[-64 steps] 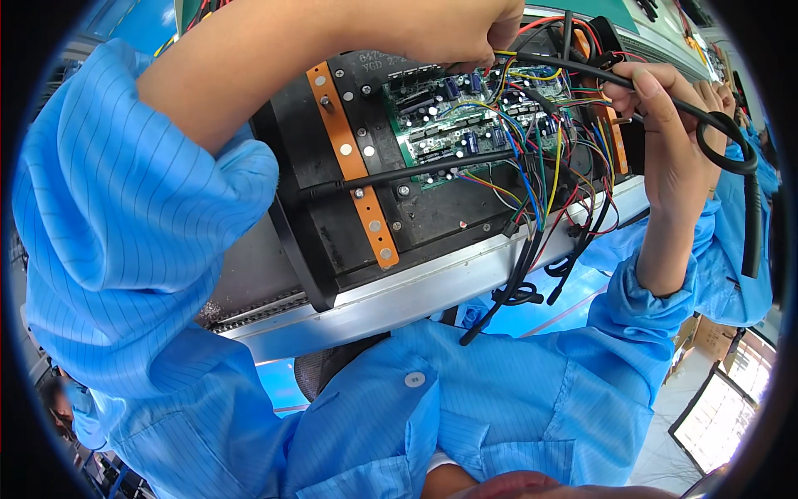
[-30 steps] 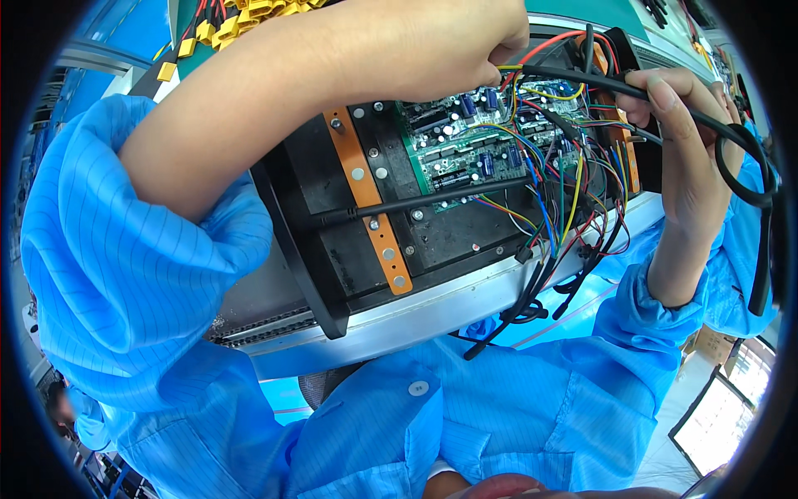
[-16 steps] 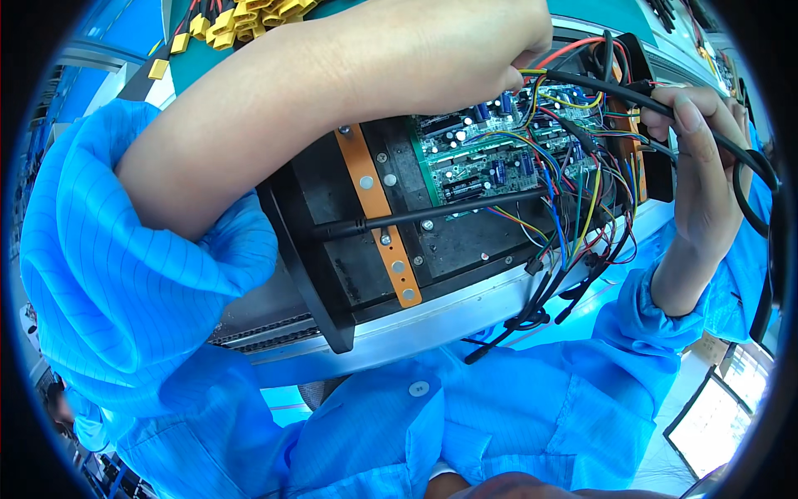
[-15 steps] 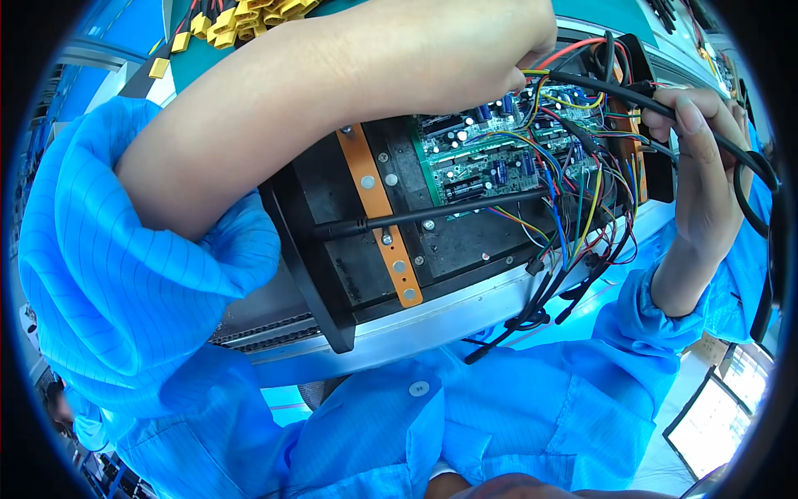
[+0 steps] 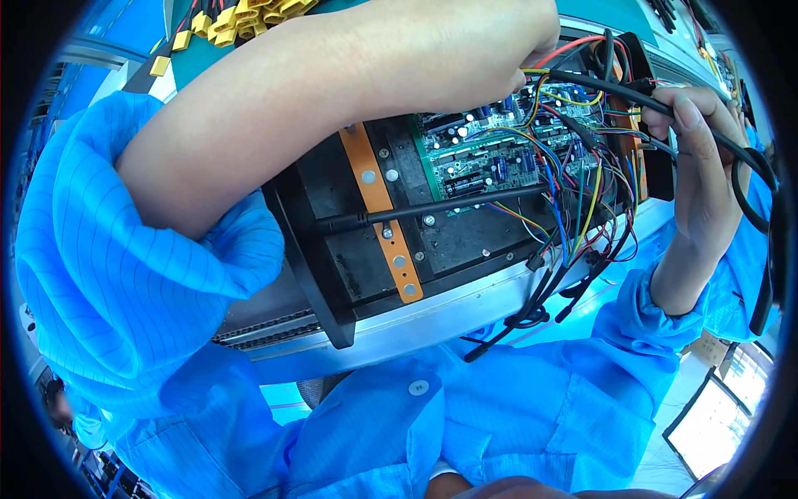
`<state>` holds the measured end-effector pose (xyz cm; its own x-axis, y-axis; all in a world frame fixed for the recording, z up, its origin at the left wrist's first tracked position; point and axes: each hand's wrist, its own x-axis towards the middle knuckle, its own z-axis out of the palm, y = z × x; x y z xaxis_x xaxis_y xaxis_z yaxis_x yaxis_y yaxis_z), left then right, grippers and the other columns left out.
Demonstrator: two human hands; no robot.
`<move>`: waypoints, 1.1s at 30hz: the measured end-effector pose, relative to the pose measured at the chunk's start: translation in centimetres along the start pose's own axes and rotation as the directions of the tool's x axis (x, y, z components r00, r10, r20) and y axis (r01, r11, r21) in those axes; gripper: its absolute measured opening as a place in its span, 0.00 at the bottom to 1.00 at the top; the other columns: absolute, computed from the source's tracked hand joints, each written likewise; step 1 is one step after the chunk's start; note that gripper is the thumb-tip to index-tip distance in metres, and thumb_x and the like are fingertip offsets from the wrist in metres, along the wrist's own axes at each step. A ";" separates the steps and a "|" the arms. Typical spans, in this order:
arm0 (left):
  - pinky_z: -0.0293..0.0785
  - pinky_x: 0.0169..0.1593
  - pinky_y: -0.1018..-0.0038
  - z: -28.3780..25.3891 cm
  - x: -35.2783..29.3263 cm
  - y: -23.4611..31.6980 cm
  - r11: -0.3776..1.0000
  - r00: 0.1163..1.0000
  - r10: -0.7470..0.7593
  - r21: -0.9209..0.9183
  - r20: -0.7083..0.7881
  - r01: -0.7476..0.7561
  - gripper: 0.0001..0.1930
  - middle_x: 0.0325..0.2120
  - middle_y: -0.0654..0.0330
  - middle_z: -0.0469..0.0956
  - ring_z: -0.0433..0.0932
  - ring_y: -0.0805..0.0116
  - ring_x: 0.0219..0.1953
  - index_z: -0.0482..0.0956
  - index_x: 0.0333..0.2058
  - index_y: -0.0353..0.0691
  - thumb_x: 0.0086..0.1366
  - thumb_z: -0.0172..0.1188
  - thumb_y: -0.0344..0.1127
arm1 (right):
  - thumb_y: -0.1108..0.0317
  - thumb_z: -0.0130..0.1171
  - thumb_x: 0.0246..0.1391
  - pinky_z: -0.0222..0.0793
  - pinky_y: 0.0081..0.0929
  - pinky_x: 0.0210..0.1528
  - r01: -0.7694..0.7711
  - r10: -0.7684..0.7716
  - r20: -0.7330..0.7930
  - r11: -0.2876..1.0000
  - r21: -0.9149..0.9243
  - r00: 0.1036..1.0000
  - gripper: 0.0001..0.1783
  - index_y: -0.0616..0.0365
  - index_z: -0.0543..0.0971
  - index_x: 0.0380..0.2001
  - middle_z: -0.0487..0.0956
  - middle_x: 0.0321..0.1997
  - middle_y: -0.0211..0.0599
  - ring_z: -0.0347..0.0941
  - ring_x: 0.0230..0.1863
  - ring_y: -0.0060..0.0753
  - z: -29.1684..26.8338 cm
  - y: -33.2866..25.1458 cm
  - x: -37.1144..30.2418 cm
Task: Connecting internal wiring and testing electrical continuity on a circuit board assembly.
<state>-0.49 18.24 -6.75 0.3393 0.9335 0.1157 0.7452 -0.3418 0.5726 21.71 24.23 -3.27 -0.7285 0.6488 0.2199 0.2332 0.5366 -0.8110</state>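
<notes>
My left hand point(image 5: 511, 54) reaches over the far side of a circuit board point(image 5: 486, 154), its fingers curled. They close on thin wires point(image 5: 534, 72) at the end of a black cable point(image 5: 611, 87); the fingertips are mostly hidden. My right hand point(image 5: 708, 150) grips the same cable farther right between thumb and fingers. From there the cable loops down at the right edge. Below my hands, a tangle of coloured wires point(image 5: 586, 204) spreads over the right part of the board. The board sits in a black open housing point(image 5: 453, 241).
An orange metal strip point(image 5: 391, 224) crosses the housing, with another black cable point(image 5: 465, 205) lying over it. Loose black cable ends point(image 5: 532, 312) hang past the near edge of the silver rail point(image 5: 449, 303). Yellow connectors point(image 5: 241, 18) are heaped at the far left on a green mat point(image 5: 189, 75).
Both hands hold nearly the same places on the cable and wires. The housing appears shifted very slightly in view.
</notes>
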 end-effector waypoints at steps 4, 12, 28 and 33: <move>0.71 0.31 0.69 0.1 -0.3 0.1 1.000 1.000 -0.019 -0.023 -0.012 0.018 0.05 0.16 0.48 0.72 0.70 0.55 0.20 0.73 0.19 0.26 0.50 0.51 0.21 | 0.67 0.45 0.58 0.62 0.19 0.38 0.016 -0.016 0.002 1.000 0.014 1.000 0.14 0.69 0.73 0.36 0.74 0.31 0.42 0.68 0.32 0.27 0.1 -0.3 0.1; 0.71 0.28 0.73 0.8 0.1 -0.4 0.995 0.994 0.089 0.047 -0.063 -0.086 0.05 0.15 0.49 0.72 0.71 0.58 0.18 0.73 0.18 0.28 0.51 0.51 0.21 | 0.68 0.44 0.58 0.62 0.19 0.38 -0.002 0.003 0.020 1.000 -0.017 1.000 0.14 0.70 0.73 0.37 0.74 0.30 0.42 0.68 0.31 0.27 -0.4 -0.1 -0.2; 0.71 0.20 0.81 0.0 -1.5 -0.1 0.986 1.000 -0.011 0.167 -0.024 0.015 0.08 0.14 0.52 0.73 0.73 0.62 0.13 0.75 0.19 0.35 0.55 0.51 0.23 | 0.68 0.43 0.58 0.61 0.20 0.38 -0.012 0.012 0.032 1.000 0.002 0.999 0.14 0.70 0.73 0.36 0.72 0.28 0.41 0.66 0.30 0.27 -0.3 0.0 0.4; 0.70 0.22 0.81 -0.3 -1.1 -0.1 0.996 0.996 -0.049 0.076 0.075 0.043 0.07 0.12 0.56 0.71 0.73 0.66 0.15 0.72 0.21 0.33 0.57 0.47 0.23 | 0.68 0.43 0.58 0.61 0.20 0.37 -0.037 0.037 0.022 0.999 -0.003 0.999 0.14 0.70 0.73 0.37 0.72 0.28 0.41 0.66 0.30 0.27 -0.5 -0.1 0.3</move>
<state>-1.06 17.28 -6.71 0.3444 0.9384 0.0261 0.8008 -0.3082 0.5136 21.77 24.69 -2.87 -0.7330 0.6567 0.1776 0.2623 0.5137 -0.8169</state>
